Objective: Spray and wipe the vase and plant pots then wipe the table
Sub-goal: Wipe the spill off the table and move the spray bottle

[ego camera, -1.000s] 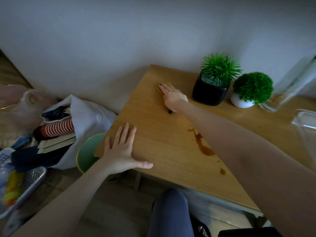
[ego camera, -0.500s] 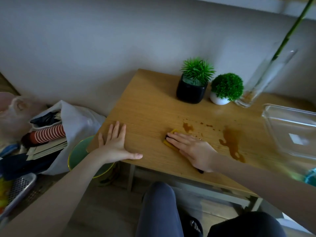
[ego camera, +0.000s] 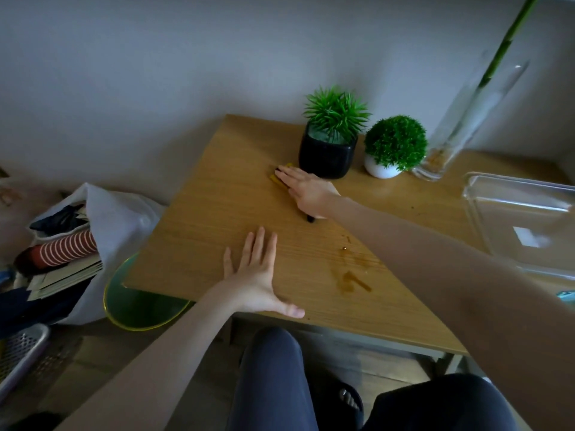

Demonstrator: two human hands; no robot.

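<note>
Yellow cloth [ego camera: 281, 177] mostly hidden under right hand [ego camera: 306, 189], only its far edge and a dark bit at the wrist show. Glass vase [ego camera: 460, 119] stem cut off by top edge; clear container [ego camera: 522, 219] cut by right edge. White bag [ego camera: 102, 231] contents jumbled, can't identify; small teal item at right edge too cropped to tell.

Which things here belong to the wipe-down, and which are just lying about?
Job:
yellow cloth under the right hand
wooden table with brown smears
black pot
white pot
glass vase
left hand flat on the table

Lying about:
clear plastic tub
white bag
green bin
grey basket
</note>
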